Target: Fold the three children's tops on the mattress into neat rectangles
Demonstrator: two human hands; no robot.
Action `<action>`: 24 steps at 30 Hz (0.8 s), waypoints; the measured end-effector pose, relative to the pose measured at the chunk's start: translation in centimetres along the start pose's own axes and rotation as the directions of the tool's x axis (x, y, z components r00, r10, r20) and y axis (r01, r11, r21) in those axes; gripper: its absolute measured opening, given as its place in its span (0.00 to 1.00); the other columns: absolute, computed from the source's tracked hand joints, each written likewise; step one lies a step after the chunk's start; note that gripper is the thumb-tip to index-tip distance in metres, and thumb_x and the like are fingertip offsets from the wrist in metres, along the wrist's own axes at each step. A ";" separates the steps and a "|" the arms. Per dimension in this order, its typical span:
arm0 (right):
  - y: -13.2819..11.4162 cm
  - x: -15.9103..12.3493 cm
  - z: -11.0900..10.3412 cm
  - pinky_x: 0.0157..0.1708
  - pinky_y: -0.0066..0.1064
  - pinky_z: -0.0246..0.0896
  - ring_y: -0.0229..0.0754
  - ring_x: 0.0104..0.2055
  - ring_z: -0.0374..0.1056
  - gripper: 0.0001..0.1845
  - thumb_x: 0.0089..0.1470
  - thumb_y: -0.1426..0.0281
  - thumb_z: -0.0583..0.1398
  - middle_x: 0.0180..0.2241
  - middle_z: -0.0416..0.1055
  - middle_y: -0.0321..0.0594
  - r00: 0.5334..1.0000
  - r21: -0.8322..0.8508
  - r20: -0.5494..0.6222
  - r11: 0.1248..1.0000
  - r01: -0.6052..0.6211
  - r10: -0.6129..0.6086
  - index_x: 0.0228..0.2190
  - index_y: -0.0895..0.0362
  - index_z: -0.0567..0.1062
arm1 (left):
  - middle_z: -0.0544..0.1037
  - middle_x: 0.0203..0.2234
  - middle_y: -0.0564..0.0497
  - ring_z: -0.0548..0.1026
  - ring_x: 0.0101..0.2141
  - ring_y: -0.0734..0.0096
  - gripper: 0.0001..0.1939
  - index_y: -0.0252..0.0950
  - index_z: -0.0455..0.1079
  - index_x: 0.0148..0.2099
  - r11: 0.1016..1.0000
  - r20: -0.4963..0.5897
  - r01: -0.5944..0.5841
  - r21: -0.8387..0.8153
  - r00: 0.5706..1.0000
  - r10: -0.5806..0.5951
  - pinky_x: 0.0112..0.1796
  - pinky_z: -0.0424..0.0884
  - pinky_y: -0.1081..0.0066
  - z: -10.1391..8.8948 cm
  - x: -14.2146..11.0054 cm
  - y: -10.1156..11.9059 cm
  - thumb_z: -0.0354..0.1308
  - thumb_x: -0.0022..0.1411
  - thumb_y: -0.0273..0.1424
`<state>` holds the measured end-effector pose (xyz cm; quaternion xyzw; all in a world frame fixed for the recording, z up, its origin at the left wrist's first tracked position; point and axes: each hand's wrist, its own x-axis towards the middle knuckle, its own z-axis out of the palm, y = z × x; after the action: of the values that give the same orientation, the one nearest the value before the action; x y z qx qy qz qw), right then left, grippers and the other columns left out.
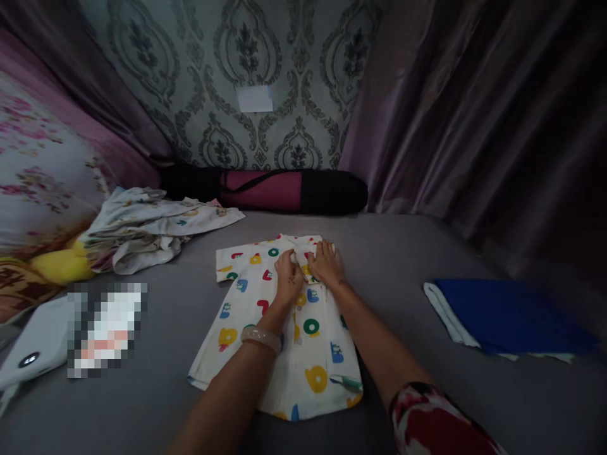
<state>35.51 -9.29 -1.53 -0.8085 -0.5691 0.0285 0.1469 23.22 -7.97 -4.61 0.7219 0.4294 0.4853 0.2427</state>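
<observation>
A white short-sleeved shirt with a print of coloured letters lies front up on the grey bed surface, collar pointing away from me. Its left-side sleeve sticks out flat, while the right side appears folded inward over the front. My left hand, with a pale bangle on the wrist, has its fingers curled on the fabric near the button placket below the collar. Beside it, my right hand lies on the folded part at the right shoulder, fingers stretched out and pressing down. The fabric under both palms is hidden.
To the right lies a folded blue cloth with a light lining. At the left are a heap of crumpled clothes, a yellow plush item and a white device. A black and pink long bag rests against the wall.
</observation>
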 end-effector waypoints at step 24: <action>-2.5 -0.8 0.0 0.66 0.44 0.25 0.45 0.70 0.33 0.33 0.66 0.60 0.40 0.69 0.41 0.46 0.969 0.070 0.159 0.981 0.180 -0.189 0.65 0.64 0.50 | 0.74 0.48 0.42 0.72 0.50 0.61 0.21 0.36 0.65 0.54 0.905 0.017 0.272 -0.328 0.959 -0.282 0.50 0.69 0.60 -0.9 0.8 -0.4 0.53 0.57 0.26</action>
<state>32.98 -9.28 -0.93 -0.7425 -0.6511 0.0972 0.1238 22.36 -7.20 -4.14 0.5957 0.4449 0.5214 0.4188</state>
